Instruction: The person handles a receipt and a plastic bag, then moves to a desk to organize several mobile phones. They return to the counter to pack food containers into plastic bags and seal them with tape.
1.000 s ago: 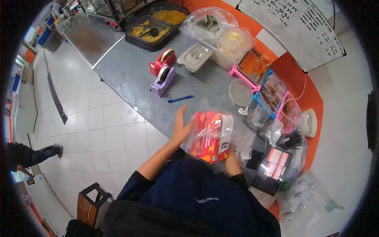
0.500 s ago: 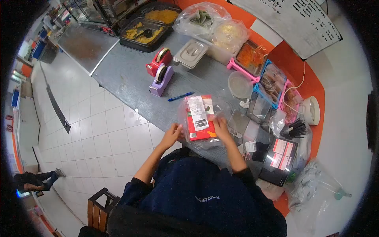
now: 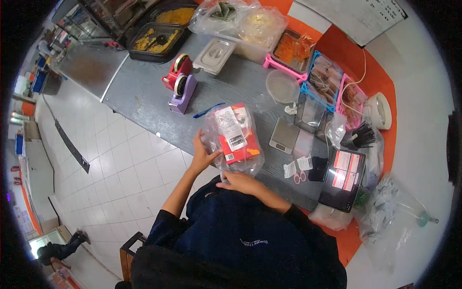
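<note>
A clear plastic bag [image 3: 254,166] lies on the grey table with a red-orange packet [image 3: 247,154] inside. A white printed slip [image 3: 229,126] rests over the packet and looks to be inside the bag too. My left hand [image 3: 204,154] is at the bag's left side, thumb and fingers spread apart and touching the plastic. At the bag's near edge, close to my body, my right hand [image 3: 240,183] has its fingers closed on the plastic. A blue pen [image 3: 209,110] lies just beyond the bag.
Purple [image 3: 183,96] and red [image 3: 172,76] tape dispensers stand at the far left. A small scale [image 3: 283,136], pink scissors [image 3: 300,177] and a tablet [image 3: 341,180] are to the right. Farther back are a lidded metal container [image 3: 214,55] and food trays [image 3: 159,41].
My right hand has moved from the packet's right side to the bag's near edge. My left hand has spread along the bag's left side. The camera view has shifted.
</note>
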`<state>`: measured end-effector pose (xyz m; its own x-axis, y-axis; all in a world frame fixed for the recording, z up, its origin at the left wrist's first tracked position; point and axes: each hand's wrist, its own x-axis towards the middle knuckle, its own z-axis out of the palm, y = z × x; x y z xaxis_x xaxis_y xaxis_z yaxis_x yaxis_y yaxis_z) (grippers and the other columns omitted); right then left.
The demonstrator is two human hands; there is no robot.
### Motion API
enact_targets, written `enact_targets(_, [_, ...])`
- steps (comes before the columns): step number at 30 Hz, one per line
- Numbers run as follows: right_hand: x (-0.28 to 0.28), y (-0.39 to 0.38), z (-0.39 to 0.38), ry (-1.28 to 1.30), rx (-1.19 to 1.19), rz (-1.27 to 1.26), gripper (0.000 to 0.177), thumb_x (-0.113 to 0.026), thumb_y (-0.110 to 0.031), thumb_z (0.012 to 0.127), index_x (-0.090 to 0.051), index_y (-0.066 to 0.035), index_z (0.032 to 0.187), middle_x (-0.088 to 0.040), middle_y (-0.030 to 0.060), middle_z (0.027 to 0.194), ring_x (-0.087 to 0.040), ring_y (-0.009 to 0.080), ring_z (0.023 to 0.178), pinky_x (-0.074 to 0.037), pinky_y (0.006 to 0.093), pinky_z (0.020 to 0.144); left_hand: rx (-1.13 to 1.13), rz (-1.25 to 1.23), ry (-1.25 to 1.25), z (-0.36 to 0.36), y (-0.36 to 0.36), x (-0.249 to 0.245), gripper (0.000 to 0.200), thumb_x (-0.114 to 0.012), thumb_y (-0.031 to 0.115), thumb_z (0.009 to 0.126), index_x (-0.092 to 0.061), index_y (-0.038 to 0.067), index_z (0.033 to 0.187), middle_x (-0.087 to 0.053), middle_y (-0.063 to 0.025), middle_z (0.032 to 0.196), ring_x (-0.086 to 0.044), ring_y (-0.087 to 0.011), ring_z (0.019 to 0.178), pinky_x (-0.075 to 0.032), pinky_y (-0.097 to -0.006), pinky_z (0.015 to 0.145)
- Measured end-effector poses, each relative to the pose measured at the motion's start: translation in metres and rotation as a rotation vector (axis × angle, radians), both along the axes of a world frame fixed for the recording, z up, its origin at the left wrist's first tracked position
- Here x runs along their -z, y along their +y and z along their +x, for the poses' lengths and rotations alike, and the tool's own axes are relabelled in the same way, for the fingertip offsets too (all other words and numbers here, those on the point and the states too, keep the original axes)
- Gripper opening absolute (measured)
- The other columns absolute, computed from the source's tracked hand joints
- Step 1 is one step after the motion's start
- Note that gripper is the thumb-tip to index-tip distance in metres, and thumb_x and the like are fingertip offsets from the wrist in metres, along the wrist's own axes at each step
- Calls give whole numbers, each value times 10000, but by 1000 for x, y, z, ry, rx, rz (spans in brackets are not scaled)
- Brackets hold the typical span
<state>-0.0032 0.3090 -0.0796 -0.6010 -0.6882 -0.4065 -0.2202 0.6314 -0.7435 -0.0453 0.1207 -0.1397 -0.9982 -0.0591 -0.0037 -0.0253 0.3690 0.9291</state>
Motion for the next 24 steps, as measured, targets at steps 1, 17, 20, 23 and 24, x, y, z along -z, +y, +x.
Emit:
enact_targets(1, [-30, 4, -6, 6, -95, -12, 340, -519, -386, 859, -544, -56, 937, -572, 144, 799, -565, 324, 748, -430, 404, 719, -52, -34, 131, -6, -1, -10, 1056, -827, 329, 592, -193, -32, 1355, -362, -223, 1239, -382, -334, 1146, -335, -395, 982])
enact_targets(17, [-215, 89, -104, 751, -5, -182, 256, -603, -341, 810, -599, -85, 803, -582, 82, 804, -523, 276, 797, -380, 421, 739, 749, 780, -334, -117, 28, -210, 280, -470, 362, 886, -317, 127, 885, -513, -134, 934, -593, -268, 675, -512, -373, 559])
enact_targets(20, [-184, 59, -118, 746, 72, -308, 270, -625, -349, 791, -607, -95, 882, -565, 99, 934, -511, 271, 934, -357, 418, 834, 821, 54, 86, -72, 56, -218, 369, -613, 66, 773, -341, 105, 1020, -491, -105, 992, -563, -236, 926, -527, -390, 659])
enact_targets(23, [-144, 38, -105, 918, 435, -678, 590, -678, -433, 725, -511, -98, 1181, -531, 112, 1103, -485, 290, 1047, -325, 411, 939, 575, 389, -74, -83, 55, -219, 476, -603, -73, 715, -341, 94, 1077, -472, -101, 997, -541, -212, 967, -513, -339, 725])
enact_targets(24, [-125, 31, -93, 924, 440, -676, 590, -678, -433, 725, -511, -98, 1181, -531, 112, 1103, -485, 290, 1047, -325, 411, 939, 582, 388, -72, -82, 56, -226, 476, -603, -73, 715, -341, 94, 1077, -472, -101, 997, -541, -212, 967, -513, -339, 725])
